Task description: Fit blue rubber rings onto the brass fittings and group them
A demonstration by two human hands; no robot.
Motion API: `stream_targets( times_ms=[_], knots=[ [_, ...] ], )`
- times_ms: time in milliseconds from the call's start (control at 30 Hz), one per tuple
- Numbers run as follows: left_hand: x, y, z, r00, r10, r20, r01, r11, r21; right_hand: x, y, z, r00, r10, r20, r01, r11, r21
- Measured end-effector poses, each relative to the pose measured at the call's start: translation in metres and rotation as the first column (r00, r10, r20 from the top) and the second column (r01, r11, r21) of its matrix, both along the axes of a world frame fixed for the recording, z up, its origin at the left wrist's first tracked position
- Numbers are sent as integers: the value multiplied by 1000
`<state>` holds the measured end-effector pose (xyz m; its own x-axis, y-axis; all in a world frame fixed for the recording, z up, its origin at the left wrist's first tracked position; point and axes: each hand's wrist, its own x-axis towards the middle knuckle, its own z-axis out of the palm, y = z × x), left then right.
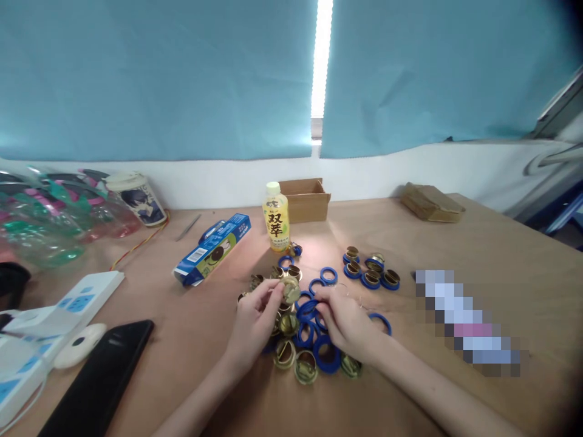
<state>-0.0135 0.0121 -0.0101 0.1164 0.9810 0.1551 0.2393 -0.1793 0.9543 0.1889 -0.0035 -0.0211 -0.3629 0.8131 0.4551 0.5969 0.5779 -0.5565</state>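
Note:
My left hand (259, 318) pinches a round brass-coloured metal piece (290, 290) between thumb and fingers. Just to the right, my right hand (344, 318) grips a blue ring (307, 310), tilted and apart from the metal piece. Under and around both hands lies a pile of loose blue rings (327, 355) and brass-coloured pieces (305, 368). Behind my right hand stand several brass pieces seated in blue rings (371, 278).
A yellow-labelled bottle (276, 220) and an open cardboard box (305, 201) stand behind the pile. A blue snack box (212, 250), a black phone (98, 382) and a white power strip (59, 331) lie left. A brown package (432, 203) is back right.

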Motion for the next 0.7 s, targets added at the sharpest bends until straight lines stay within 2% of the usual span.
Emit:
stream_targets(
  times_ms=[133,300,400,533,633,700],
  knots=[
    [1,-10,0,988,-35,-152,53,992,112,-2,-3,2,998,21,62,-22,1000,16],
    [1,-13,-2,963,-53,-263,111,971,212,-2,-6,2,999,-1,44,-2,998,68],
    [3,-13,-2,961,-84,-265,136,973,185,-2,-7,2,1000,3,23,-5,993,114],
    [6,-15,-3,960,-166,-224,190,978,88,-2,-6,4,999,3,43,-8,994,105],
    [6,-17,0,965,-211,-154,214,977,7,-1,-4,7,1000,-18,15,16,995,103],
    [6,-19,4,957,-280,-75,280,960,-15,0,-4,9,1000,-25,-13,26,994,102]
  ],
)
